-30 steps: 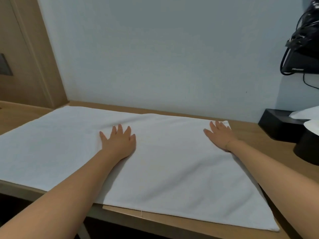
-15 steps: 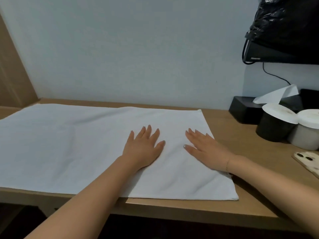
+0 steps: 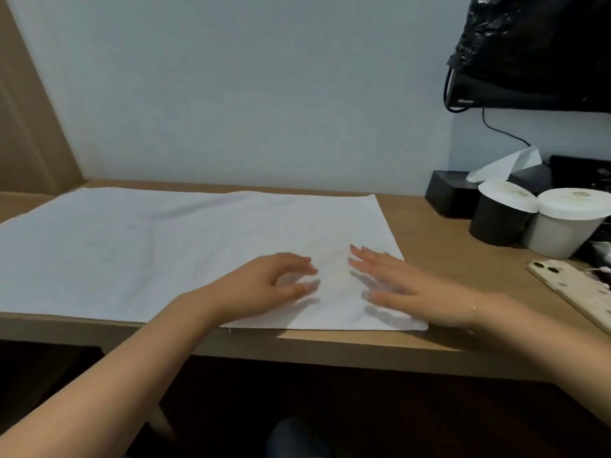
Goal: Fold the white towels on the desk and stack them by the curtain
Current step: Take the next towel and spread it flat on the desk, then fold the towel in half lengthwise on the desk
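A white towel [image 3: 158, 246] lies spread flat on the wooden desk [image 3: 429, 259], running from the left edge to past the middle. My left hand [image 3: 264, 285] hovers over its near right part with the fingers curled and apart, holding nothing. My right hand [image 3: 403, 285] is just to the right, over the towel's near right corner, fingers stretched out and spread, palm down. Both hands are motion-blurred. No curtain is in view.
At the right stand a black tissue box [image 3: 453, 193], a black cup [image 3: 499, 213] and a white cup [image 3: 568, 223], both lidded. A phone [image 3: 575, 289] lies near the right edge. A black bag [image 3: 535, 38] hangs over a dark screen above.
Both hands have slid toward the near right of the towel and lifted slightly off it. The left hand's fingers have curled. The view has shifted to the right.
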`<state>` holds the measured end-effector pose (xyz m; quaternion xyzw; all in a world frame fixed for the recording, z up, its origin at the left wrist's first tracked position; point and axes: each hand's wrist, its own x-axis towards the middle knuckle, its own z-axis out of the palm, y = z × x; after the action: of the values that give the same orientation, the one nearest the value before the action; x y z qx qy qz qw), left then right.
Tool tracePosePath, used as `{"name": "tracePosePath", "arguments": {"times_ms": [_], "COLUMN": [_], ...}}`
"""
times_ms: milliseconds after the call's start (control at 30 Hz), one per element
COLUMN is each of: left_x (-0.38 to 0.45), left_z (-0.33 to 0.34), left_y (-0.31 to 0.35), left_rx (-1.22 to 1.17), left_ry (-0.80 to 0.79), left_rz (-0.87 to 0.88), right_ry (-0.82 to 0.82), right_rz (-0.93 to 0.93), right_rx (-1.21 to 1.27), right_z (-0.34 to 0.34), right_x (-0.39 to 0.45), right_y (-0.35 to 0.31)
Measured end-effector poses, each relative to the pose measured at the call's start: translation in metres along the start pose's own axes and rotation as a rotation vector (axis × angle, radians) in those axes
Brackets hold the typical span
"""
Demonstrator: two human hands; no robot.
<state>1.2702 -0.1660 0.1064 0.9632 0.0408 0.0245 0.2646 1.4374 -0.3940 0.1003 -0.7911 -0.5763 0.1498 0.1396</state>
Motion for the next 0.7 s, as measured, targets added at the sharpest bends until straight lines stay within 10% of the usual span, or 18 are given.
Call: {"name": "tracePosePath", "arguments": {"times_ms": [233, 700], "left_x": [-0.039, -0.064], "left_z": [0.011, 0.031], "left_y": [-0.012, -0.015], "left_rx": [0.111, 0.052], "left_ry": [-0.142, 0.12], "left_rz": [0.065, 0.182], "right_ry": [-0.045, 0.328], "right_rz": [0.023, -0.015], "right_rx": [-0.155, -0.022], "right_z": [0.02, 0.05], "right_x": [-0.031, -0.048], "right_y": [-0.022, -0.022]}}
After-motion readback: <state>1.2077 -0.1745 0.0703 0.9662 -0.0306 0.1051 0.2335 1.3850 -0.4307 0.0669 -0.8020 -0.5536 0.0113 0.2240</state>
